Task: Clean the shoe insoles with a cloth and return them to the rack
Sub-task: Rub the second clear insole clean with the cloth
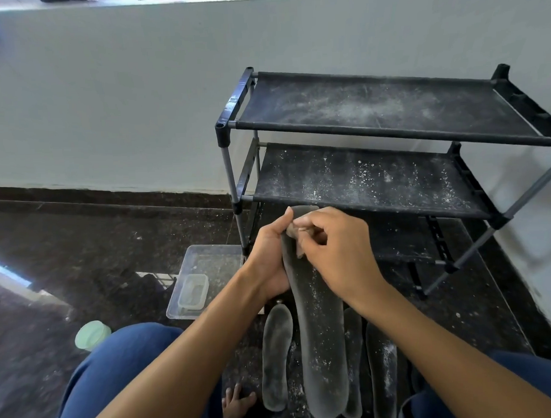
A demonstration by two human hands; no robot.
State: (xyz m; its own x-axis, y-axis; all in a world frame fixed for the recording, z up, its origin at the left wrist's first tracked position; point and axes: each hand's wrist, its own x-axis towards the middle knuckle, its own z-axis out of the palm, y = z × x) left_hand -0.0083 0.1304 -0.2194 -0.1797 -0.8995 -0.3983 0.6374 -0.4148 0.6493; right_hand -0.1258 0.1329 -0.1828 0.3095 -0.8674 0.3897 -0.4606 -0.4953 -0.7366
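The left hand [268, 256] holds a dark grey insole [317, 327] from underneath near its toe end, fingers wrapped round the edge, so the insole stands lifted with its heel end hanging down toward six o'clock. The right hand [339, 250] pinches a small brownish cloth [296, 236] against the top face of the insole, close to the toe; its grip is clenched on the cloth. White dust specks show on the insole below the cloth, so I judge the wiping has only begun on this one.

On the floor at six o'clock lie more insoles: one [276, 360] to the left of the held one, and another [382, 371] to its right, both dusty. The two-tier shoe rack [390, 109] stands at one o'clock, its fabric shelves powdered with white dust. A clear plastic tray [213, 259] with a smaller container [192, 291] inside sits at nine o'clock of the hands, and a pale green lid [92, 335] lies at eight o'clock.

Risks from here: the insole is soft and held only at one end, so firm strokes toward the heel could make it buckle or slip from the left hand. Dust brushed off may fall onto the insoles below. And a cleaned insole set on those dusty shelves would likely pick the powder straight back up
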